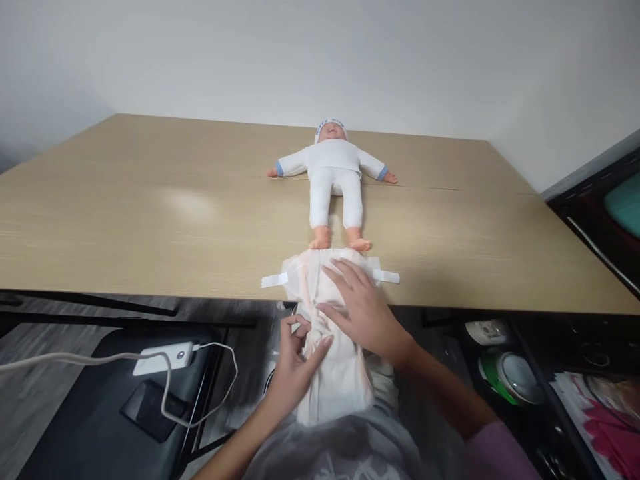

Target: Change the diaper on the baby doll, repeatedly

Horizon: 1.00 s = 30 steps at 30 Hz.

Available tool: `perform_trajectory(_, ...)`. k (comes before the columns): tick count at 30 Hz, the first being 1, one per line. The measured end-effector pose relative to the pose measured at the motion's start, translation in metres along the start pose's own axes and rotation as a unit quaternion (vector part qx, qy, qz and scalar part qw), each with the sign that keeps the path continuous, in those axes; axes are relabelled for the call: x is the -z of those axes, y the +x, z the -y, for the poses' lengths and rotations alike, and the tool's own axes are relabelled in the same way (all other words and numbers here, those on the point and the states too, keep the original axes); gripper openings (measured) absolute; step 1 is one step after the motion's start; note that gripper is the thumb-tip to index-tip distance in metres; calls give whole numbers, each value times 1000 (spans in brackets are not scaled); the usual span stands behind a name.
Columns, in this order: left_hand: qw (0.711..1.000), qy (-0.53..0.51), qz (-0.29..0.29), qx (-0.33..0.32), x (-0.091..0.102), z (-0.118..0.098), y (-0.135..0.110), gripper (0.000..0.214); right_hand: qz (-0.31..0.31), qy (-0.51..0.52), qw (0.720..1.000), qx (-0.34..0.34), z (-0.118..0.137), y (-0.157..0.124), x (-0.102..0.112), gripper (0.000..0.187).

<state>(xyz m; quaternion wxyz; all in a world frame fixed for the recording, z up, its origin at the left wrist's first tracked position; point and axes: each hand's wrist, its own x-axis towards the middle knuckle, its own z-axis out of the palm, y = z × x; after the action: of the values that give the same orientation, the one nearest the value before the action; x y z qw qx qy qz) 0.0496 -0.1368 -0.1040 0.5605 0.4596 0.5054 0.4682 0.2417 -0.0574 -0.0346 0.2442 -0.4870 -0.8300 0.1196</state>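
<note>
A baby doll [334,179] in white clothes and a white cap lies on its back on the wooden table [150,213], feet toward me. A white diaper [310,280] with side tabs hangs over the table's near edge just below the doll's feet. My right hand [363,310] lies flat on the diaper with fingers stretched out. My left hand [295,363] pinches the diaper's crumpled middle below the table edge.
A white power bank [165,357] with a cable rests on a dark chair at lower left. At lower right sit a green-and-white round thing [510,377] and pink printed material [610,413]. A dark shelf [600,213] stands at the right.
</note>
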Motion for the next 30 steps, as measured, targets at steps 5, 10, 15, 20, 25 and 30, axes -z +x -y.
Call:
perform_trajectory(5,955,199,57,-213,38,-15,20,41,93,-21,994,61,-27,34,-19,64)
perform_trajectory(10,837,405,96,-356,72,-65,104,25,95,-22,992,85,-42,33,-20,69)
perform_trajectory(15,700,567,77,-427,57,-109,226,55,87,-29,991,94,-42,32,-20,69)
perform_trajectory(20,566,648,239,-451,20,-129,288,107,88,-29,992,85,-42,32,-24,70)
perform_trajectory(25,452,686,326,-468,-3,-138,293,116,91,-22,992,81,-42,32,-25,71)
perform_trajectory(30,506,591,366,-511,-14,-135,305,62,99,-8,992,78,-41,34,-21,70)
